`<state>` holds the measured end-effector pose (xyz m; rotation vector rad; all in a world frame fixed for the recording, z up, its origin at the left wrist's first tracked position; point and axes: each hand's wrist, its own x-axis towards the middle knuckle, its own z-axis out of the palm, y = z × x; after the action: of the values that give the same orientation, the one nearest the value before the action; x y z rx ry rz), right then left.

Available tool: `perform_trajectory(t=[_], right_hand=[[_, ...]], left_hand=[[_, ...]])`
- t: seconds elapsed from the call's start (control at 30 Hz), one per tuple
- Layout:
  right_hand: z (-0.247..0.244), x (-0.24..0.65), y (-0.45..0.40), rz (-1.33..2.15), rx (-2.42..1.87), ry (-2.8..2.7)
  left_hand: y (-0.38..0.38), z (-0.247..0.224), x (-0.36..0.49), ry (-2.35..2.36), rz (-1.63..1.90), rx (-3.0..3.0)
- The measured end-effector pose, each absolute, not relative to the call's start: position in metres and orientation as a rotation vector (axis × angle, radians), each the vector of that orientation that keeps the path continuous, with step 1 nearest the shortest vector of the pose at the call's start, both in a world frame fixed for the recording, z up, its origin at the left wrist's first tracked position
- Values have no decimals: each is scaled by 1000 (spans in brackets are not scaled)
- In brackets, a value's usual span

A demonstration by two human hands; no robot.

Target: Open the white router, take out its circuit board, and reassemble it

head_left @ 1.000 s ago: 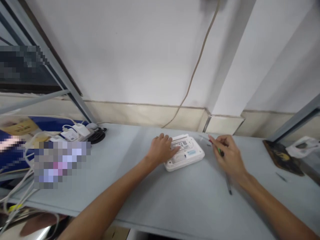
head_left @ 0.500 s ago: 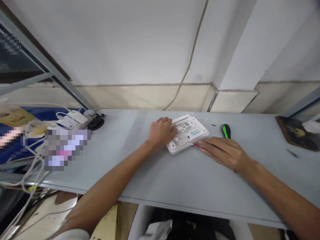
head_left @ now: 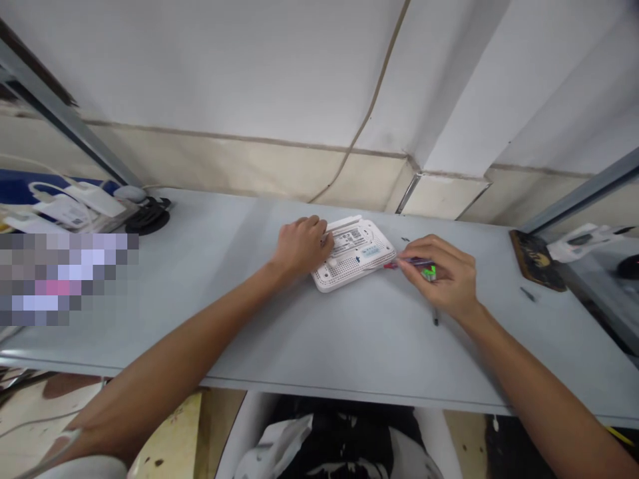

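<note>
A white vented device with labels lies on the grey-blue table. My left hand is closed around its upper left edge, fingers curled over the top. In my right hand a thin tool with a red part is pinched between thumb and fingers. Its thin shaft points left, along the device's lower right edge; whether the tip touches is too small to tell. Behind the right fingers, a bit of a green-and-black handle shows.
A small dark piece lies behind the device. Under my right hand is a dark rod end. At right are a brown-edged black board and a small dark item. White plugs and a black coil sit left.
The view has shifted right. My right hand has turned and its fingers are more bent around the red tool, now over the green handle. My left hand keeps its hold on the device.
</note>
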<state>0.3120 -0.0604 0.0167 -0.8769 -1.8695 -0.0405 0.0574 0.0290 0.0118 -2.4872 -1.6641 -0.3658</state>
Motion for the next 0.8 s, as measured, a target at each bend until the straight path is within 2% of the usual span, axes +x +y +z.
perform_trajectory(t=[0.63,0.8], right_hand=[[9,311,-63,-332,-780,-1986],[9,316,-68,-524,-726,-2152]], left_hand=[[29,12,58,-1678,-345,-2528],[30,10,58,-1653,-363,-2526]])
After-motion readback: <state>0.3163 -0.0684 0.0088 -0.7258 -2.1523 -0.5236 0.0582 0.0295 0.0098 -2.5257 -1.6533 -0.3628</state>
